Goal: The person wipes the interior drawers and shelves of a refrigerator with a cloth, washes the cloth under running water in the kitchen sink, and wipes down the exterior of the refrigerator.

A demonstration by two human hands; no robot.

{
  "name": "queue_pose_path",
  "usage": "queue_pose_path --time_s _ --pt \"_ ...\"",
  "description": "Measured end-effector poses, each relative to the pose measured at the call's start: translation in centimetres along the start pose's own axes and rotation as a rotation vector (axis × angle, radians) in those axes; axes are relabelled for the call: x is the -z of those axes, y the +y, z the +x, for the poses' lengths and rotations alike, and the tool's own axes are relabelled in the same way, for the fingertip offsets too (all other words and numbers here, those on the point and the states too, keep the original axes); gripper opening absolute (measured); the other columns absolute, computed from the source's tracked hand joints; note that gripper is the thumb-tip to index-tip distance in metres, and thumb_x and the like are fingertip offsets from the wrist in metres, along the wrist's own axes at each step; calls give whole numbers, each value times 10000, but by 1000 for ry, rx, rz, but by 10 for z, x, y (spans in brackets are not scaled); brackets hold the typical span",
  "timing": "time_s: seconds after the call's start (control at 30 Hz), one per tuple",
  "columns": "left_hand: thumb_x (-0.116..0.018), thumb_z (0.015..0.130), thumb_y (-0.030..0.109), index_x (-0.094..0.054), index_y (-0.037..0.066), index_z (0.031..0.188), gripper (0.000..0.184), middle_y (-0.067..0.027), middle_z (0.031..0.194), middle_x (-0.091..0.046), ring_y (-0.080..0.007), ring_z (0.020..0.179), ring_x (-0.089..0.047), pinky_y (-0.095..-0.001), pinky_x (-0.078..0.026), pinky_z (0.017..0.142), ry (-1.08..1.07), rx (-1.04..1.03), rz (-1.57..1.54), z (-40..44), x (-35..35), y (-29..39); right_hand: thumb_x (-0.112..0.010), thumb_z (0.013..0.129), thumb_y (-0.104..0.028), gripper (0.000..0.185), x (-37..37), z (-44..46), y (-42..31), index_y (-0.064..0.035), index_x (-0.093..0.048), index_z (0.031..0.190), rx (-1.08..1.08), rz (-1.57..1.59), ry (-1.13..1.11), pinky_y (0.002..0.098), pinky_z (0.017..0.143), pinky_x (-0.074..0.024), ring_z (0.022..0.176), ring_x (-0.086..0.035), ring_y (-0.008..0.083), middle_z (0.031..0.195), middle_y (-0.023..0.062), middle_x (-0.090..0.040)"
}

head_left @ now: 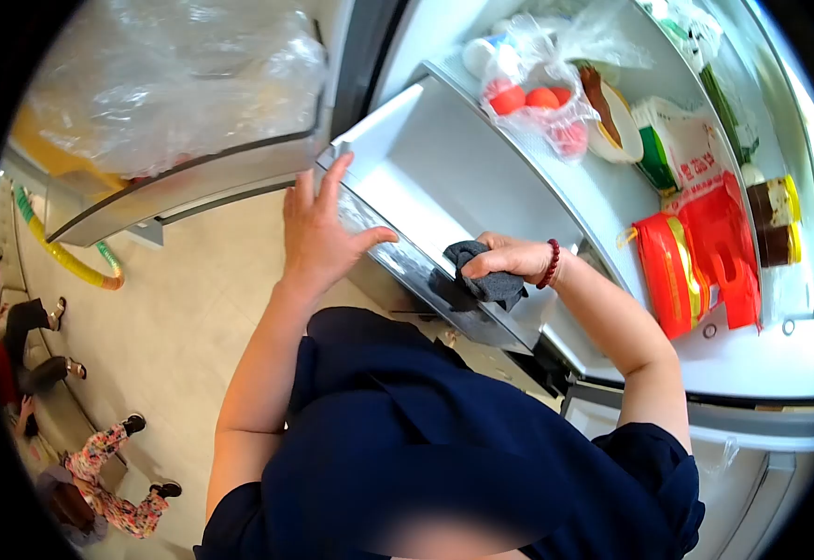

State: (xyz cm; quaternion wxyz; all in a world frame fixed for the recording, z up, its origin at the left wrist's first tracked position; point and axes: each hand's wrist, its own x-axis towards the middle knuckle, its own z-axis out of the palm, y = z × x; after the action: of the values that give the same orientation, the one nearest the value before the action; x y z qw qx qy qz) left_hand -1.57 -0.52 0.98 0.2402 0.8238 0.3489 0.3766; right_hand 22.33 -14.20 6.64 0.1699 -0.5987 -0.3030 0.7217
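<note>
In the head view, my right hand (512, 259) is wrapped round a dark grey cloth (484, 273), bunched up at the front wall of a pulled-out fridge drawer (426, 140). A string of red beads circles that wrist. My left hand (323, 224) is at the drawer's front left corner, fingers spread and thumb pointing toward the right. Its fingertips are at the rim; whether they press on it I cannot tell. White inner walls show in the drawer, and its front panel looks clear and shiny.
On the shelf above sit a bag of tomatoes (542, 98), a bowl (617, 121) and a red package (668, 271). Jars with yellow lids (780, 219) stand in the right door rack. The left door (192, 182) hangs open, holding plastic bags. People sit at the far left.
</note>
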Motion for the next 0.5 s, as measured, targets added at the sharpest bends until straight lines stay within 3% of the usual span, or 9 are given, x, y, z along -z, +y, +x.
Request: queue_pose_path --time_s 0.1,0.2,0.5 --pt "-854 520 469 -450 149 1332 962 -189 1404 -350 -382 1226 -414 -455 -353 1002 30 -31 -16 0 -1 1 -672 803 -323 296 -3 -19 0 -31 -651 847 -13 -56 -43 208 505 -460 577 -561 57 713 -11 -616" --pt "-875 520 400 -454 145 1329 947 -196 1448 -303 -392 1277 -376 -451 -348 1031 16 -14 -42 1 -1 3 -665 807 -313 283 4 -27 12 -34 -628 775 -17 -145 -93 212 463 -450 537 -544 50 681 -22 -599" --pt "-878 517 395 -453 107 1329 960 -206 1455 -276 -376 1310 -348 -437 -360 1040 2 -25 -54 2 -4 13 -661 782 -241 267 21 -40 11 -20 -571 661 -64 -347 -217 236 431 -398 507 -481 50 593 -46 -527"
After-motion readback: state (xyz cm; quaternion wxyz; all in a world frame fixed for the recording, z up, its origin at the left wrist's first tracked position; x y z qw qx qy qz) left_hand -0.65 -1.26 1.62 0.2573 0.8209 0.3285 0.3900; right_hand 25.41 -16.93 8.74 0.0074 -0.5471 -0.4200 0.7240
